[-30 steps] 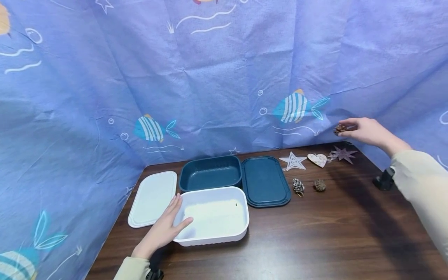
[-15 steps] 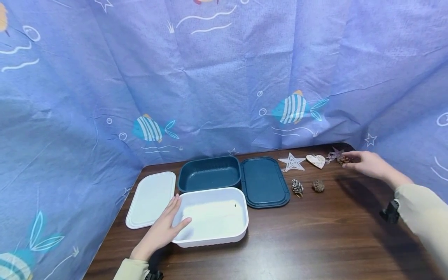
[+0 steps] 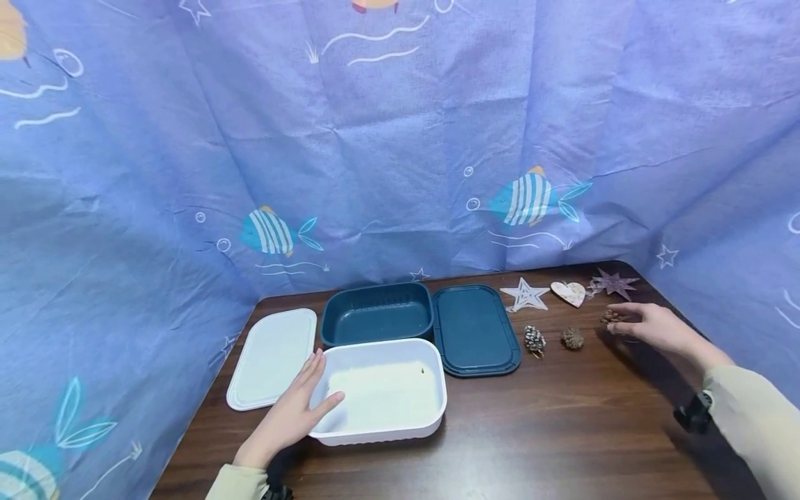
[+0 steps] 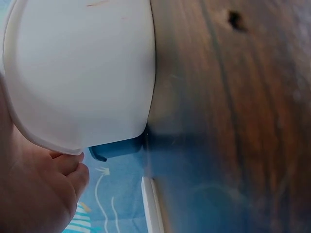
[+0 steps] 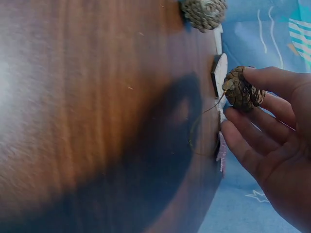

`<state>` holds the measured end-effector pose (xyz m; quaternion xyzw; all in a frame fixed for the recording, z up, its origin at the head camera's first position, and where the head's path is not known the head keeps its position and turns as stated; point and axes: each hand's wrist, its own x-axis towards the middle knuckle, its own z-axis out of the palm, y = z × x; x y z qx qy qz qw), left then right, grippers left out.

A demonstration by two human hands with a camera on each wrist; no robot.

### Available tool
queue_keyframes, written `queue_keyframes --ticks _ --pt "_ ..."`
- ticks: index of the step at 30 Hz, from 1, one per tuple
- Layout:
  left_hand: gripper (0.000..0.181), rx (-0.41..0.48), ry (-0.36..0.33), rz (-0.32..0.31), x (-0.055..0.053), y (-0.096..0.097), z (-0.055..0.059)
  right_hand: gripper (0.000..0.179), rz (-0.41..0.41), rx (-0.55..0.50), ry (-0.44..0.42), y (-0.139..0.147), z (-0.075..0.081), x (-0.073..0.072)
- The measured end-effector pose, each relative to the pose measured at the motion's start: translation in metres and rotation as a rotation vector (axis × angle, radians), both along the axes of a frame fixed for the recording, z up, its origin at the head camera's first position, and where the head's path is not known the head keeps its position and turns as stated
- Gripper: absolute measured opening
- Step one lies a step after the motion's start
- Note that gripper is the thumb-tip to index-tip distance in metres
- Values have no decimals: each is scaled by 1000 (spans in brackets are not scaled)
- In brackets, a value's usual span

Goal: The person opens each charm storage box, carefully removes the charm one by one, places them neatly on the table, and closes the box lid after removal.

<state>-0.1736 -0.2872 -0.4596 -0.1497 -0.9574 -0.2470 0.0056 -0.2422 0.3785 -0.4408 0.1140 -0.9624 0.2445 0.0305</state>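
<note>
Between thumb and fingers my right hand [image 3: 659, 328] pinches a brown pine cone [image 5: 241, 90] with a thin string loop, held a little above the table at the right. To its left on the table are another brown pine cone [image 3: 571, 338] and a white-tipped pine cone [image 3: 534, 340]. My left hand [image 3: 294, 410] rests on the left rim of a white plastic container [image 3: 431, 421], fingers extended and thumb over the inside. A tiny dark speck shows on the container's inner wall.
Behind the white container stands a dark blue container [image 3: 378, 321], with a blue lid [image 3: 476, 330] to its right. A white lid [image 3: 273, 357] lies at left. Along the back right are a white star [image 3: 525, 294], a heart [image 3: 569, 293] and a purple star [image 3: 614, 283].
My right hand has come down with the pine cone, from high before the curtain, past the purple star, toward the table. The left hand stays on the white container.
</note>
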Motion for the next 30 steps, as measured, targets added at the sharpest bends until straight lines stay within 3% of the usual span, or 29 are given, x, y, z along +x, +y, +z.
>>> queue_keyframes --ticks 14,30 --pt "94 -9 -16 14 -1 0 0 57 -15 57 -37 3 -15 3" --pt "89 15 -29 14 -2 1 1 59 -9 0 -112 8 -21 3"
